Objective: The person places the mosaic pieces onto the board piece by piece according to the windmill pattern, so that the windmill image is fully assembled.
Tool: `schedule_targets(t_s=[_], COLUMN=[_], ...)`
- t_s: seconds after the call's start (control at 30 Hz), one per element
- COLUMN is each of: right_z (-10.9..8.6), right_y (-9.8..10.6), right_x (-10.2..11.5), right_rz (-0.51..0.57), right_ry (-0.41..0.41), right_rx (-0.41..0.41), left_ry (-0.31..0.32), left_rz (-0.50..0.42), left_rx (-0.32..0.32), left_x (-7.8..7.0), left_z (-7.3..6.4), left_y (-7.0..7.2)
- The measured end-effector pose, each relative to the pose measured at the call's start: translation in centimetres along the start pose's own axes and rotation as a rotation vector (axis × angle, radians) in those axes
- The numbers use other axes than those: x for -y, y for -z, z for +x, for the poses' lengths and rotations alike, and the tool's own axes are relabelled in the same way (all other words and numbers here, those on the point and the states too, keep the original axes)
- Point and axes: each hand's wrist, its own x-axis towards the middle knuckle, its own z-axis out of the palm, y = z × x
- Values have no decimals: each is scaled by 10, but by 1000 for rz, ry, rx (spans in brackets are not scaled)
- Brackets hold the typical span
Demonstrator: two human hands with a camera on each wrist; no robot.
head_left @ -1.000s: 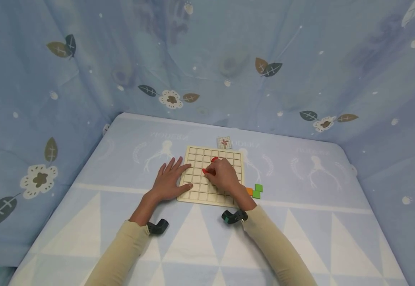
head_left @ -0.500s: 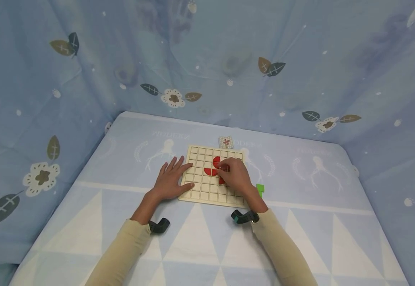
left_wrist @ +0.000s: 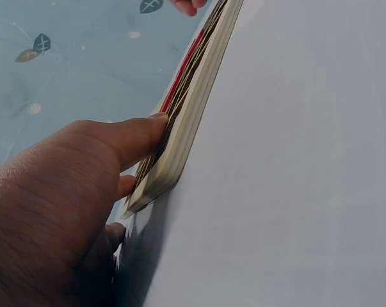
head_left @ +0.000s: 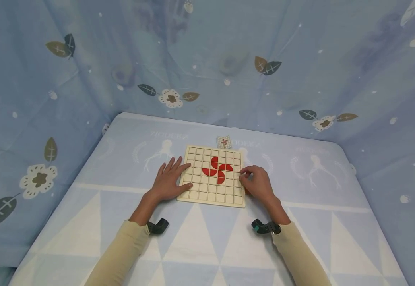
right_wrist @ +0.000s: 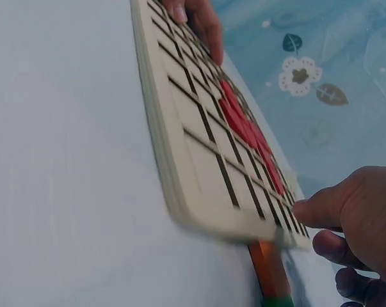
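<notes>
A wooden grid board (head_left: 196, 195) lies on the table with several red quarter-round tiles (head_left: 221, 177) set in its cells as a pinwheel. My left hand (head_left: 168, 180) rests on the board's left edge, fingers spread and thumb on the grid. At the right edge hovers my right hand (head_left: 259, 183), its fingers loosely bent. The right wrist view shows its thumb (right_wrist: 321, 208) close to the board's corner, with no tile visible between the fingers. Beside the board there, an orange block (right_wrist: 269, 268) and a green block (right_wrist: 278, 301) show; my right hand mostly hides them in the head view.
A small card (head_left: 224, 142) with a red pinwheel on a grid lies just behind the board. Patterned cloth covers the table (head_left: 193, 246). A blue curtain (head_left: 207, 79) hangs behind and at both sides.
My right hand has moved from over the red tiles to the board's right edge, uncovering the pinwheel. It now covers the orange and green blocks. The left hand has stayed put.
</notes>
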Motion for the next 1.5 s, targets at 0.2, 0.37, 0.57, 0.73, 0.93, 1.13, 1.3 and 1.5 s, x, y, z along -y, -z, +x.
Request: schedule_targets(t_s=[0.2, 0.37, 0.57, 0.73, 0.93, 1.13, 1.3, 1.5], right_z=[-15, -31, -41, -44, -43, -39, -37, -30], right_y=[18, 31, 39, 42, 50, 51, 46, 36], right_x=[-17, -31, -41, -42, -39, -39, -42, -25], right_rz=[-88, -95, -100, -169, -299, -382, -416, -245], right_ry=[-68, -25, 10, 74, 185, 145, 153, 108], right_rx=[29, 62, 108, 148, 232, 242, 214, 175], left_ry=[1, 8, 7, 11, 10, -5, 6, 11], left_rz=[1, -3, 3, 4, 1, -2, 0, 4], left_rx=[0, 0, -9, -19, -8, -12, -6, -1], left_x=[0, 0, -2, -3, -4, -4, -3, -3], left_z=[-1, -4, -5, -5, -3, -1, -1, 0], left_y=[-1, 1, 3, 3, 2, 3, 2, 1])
